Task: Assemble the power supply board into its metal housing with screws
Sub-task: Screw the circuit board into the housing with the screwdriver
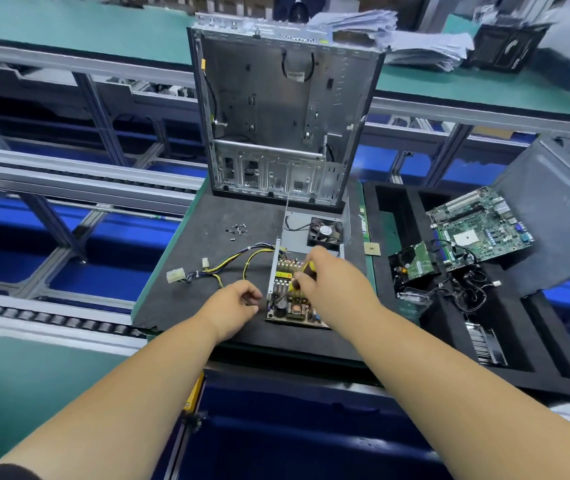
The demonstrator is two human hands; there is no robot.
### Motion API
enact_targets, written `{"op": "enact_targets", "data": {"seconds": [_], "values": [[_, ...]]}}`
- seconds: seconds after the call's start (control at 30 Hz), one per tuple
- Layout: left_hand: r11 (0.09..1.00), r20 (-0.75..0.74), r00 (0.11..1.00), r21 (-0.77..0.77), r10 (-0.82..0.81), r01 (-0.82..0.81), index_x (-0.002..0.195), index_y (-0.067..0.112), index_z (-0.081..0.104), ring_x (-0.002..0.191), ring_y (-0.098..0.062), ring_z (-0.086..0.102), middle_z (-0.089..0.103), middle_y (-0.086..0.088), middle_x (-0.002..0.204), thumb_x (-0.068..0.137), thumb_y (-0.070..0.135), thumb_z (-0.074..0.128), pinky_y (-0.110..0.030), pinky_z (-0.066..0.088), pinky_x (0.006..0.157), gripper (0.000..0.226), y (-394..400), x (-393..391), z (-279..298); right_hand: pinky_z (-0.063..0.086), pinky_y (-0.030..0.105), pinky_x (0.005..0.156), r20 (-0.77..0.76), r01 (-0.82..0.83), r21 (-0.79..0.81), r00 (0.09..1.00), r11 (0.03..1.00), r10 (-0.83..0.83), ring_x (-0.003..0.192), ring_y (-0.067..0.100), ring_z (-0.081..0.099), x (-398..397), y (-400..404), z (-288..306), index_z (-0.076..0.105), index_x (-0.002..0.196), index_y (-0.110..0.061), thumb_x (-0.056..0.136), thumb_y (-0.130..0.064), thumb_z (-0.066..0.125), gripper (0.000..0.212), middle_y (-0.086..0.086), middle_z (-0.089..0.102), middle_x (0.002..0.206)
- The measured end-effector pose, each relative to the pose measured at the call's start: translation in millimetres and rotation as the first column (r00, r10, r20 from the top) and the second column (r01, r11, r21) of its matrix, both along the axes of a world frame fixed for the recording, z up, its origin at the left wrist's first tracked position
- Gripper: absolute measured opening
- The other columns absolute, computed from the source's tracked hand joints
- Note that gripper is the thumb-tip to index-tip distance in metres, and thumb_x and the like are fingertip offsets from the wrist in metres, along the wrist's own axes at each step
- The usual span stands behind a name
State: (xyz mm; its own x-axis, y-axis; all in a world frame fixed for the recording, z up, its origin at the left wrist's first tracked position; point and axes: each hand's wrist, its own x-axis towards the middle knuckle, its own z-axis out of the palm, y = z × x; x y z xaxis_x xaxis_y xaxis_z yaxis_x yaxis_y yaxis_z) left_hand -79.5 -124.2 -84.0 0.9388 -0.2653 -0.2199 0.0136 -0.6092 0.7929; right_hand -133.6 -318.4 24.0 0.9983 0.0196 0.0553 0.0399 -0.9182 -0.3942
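A: While the right hand [328,282] is working over the board [292,296], what is it holding?

B: Its fingers are curling round a screwdriver [299,278], the yellow-and-black handle slanting down so the tip is reaching the board's near-left part. The left hand [238,301] is hovering just beside the board's left edge, fingers loosely curling; whether they are pinching a screw, I cannot tell.

A: And the board itself?

B: It is sitting in the housing [311,237], a shallow metal tray lying on the dark mat of the tabletop [200,271], with the fan [325,232] at the far end and the cables [228,265] trailing left.

A: How is it going to handle?

B: Light and stiff, I am judging, but fragile on top; take it by the bare edges or the tray's wall, never the components.

A: Further off?

B: Screws [237,230] are lying loose on the mat, well apart from both hands, and behind them the case [283,116] is standing open.
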Motion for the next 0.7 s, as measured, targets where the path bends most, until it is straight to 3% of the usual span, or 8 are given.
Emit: {"op": "enact_targets", "data": {"seconds": [0.1, 0.27, 0.37, 0.47, 0.57, 0.7], "values": [[0.992, 0.07, 0.991, -0.07, 0.11, -0.105, 0.096, 0.018, 0.065, 0.069, -0.004, 0.051, 0.062, 0.005, 0.086, 0.089, 0.003, 0.062, -0.005, 0.04, 0.065, 0.017, -3.7, -10.9, 20.9, 0.047, 0.034, 0.062, 0.078, 0.011, 0.116, 0.997, 0.993, -0.02, 0.075, 0.021, 0.058, -4.6, -19.0, 16.5, 0.048, 0.098, -0.023, 0.097, -0.035, 0.051, 0.013, -0.004, 0.061, 0.082], [0.961, 0.156, 0.957, -0.167, 0.245, -0.219, 0.095, 0.021, 0.068, 0.075, -0.006, 0.055, 0.064, 0.006, 0.088, 0.091, 0.009, 0.063, -0.009, 0.043, 0.072, 0.013, -6.7, -20.2, 56.5, 0.038, 0.028, 0.054, 0.171, -0.029, 0.31, 0.985, 0.95, -0.025, 0.066, 0.007, 0.055, -6.5, -37.7, 33.9, 0.05, 0.095, -0.03, 0.096, -0.028, 0.055, 0.005, -0.012, 0.06, 0.078], [0.945, 0.183, 0.937, -0.201, 0.296, -0.26, 0.091, 0.024, 0.068, 0.07, -0.005, 0.053, 0.064, 0.004, 0.085, 0.09, 0.011, 0.064, -0.005, 0.043, 0.064, 0.014, -2.9, -14.8, 70.9, 0.035, 0.027, 0.049, 0.174, -0.025, 0.402, 0.983, 0.915, -0.049, 0.059, 0.006, 0.051, 0.4, -39.6, 36.3, 0.051, 0.093, -0.032, 0.096, -0.028, 0.055, 0.007, -0.016, 0.058, 0.071], [0.943, 0.211, 0.928, -0.198, 0.307, -0.267, 0.089, 0.023, 0.067, 0.069, -0.007, 0.051, 0.062, 0.006, 0.082, 0.089, 0.009, 0.064, -0.015, 0.043, 0.07, 0.014, 3.4, 2.8, 79.6, 0.04, 0.029, 0.047, 0.145, -0.013, 0.442, 0.988, 0.897, -0.057, 0.058, 0.003, 0.05, 15.9, -37.3, 36.0, 0.051, 0.092, -0.033, 0.096, -0.027, 0.054, 0.008, -0.025, 0.059, 0.073], [0.934, 0.207, 0.917, -0.178, 0.342, -0.309, 0.087, 0.024, 0.066, 0.065, -0.004, 0.05, 0.06, 0.007, 0.079, 0.089, 0.009, 0.064, -0.014, 0.043, 0.065, 0.015, 12.4, 30.6, 84.6, 0.045, 0.033, 0.05, 0.125, 0.019, 0.451, 0.989, 0.892, -0.084, 0.053, 0.009, 0.047, 35.9, -33.5, 36.1, 0.05, 0.092, -0.036, 0.097, -0.03, 0.053, 0.008, -0.007, 0.06, 0.07], [0.949, 0.191, 0.93, -0.107, 0.314, -0.298, 0.087, 0.028, 0.066, 0.071, -0.005, 0.053, 0.062, 0.007, 0.081, 0.089, 0.013, 0.064, -0.019, 0.043, 0.065, 0.014, 25.9, 74.6, 86.2, 0.046, 0.033, 0.053, 0.108, 0.042, 0.451, 0.989, 0.891, -0.101, 0.065, 0.018, 0.056, 67.1, -21.4, 37.8, 0.051, 0.094, -0.036, 0.097, -0.031, 0.054, 0.006, -0.004, 0.062, 0.076]]}}
